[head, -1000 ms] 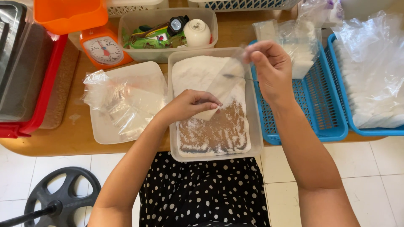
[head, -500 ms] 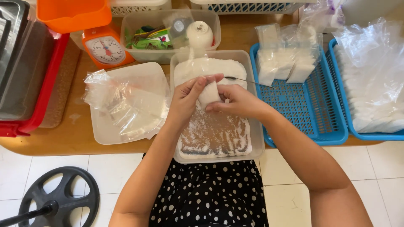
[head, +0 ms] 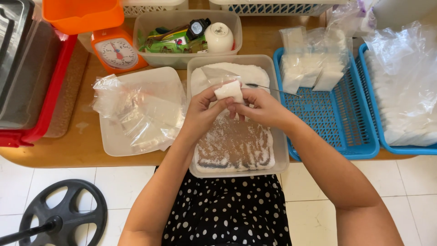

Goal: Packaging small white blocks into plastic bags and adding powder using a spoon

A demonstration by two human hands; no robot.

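both my left hand point(head: 202, 109) and right hand point(head: 259, 107) pinch the small white packet point(head: 229, 91), at 12 o'clock over the clear tray point(head: 278, 150).

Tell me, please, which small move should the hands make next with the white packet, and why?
Probably carry the white packet right and set it in the blue basket. Both the left hand and the right hand pinch it above the tub of white powder, it looks filled, and similar packets already lie stacked in that basket.
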